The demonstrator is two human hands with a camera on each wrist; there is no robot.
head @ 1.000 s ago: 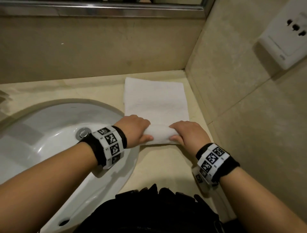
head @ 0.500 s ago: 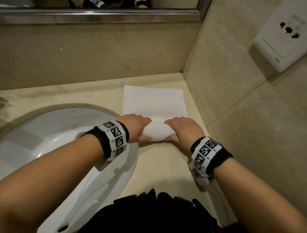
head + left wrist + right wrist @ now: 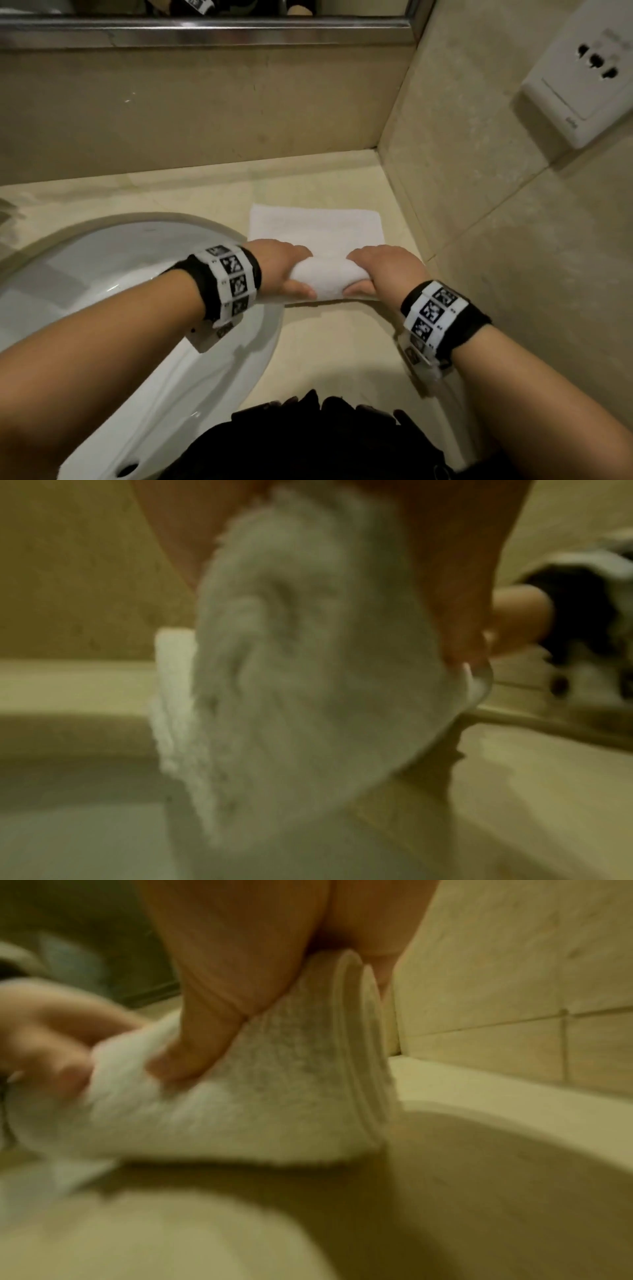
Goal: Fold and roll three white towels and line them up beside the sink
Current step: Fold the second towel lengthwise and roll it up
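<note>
1. Because the white towel (image 3: 317, 226) lies folded on the counter (image 3: 342, 346) between the sink (image 3: 144, 240) and the side wall (image 3: 513, 240), its flat part stretches away from the person toward the back wall, and that is the way the roll has to travel.
2. The rolled part (image 3: 327, 279) lies crosswise, its long axis running left to right, at the near end of the towel.
3. The left hand (image 3: 277, 267) grips the left end of the roll, fingers curled over the top and thumb tucked under the near side.
4. The right hand (image 3: 383, 270) grips the right end in the same manner; the two hands sit level with each other, neither clearly nearer the flat part.
5. In the left wrist view the spiral of layers at the roll's end (image 3: 301, 656) shows, blurred, with the sink bowl below it.
6. In the right wrist view the thumb (image 3: 205, 1031) presses into the pile of the roll.
7. Judging by this, the next move is a push forward of both hands together; uneven pressure would likely skew the roll.
8. No other towels are in view.
</note>
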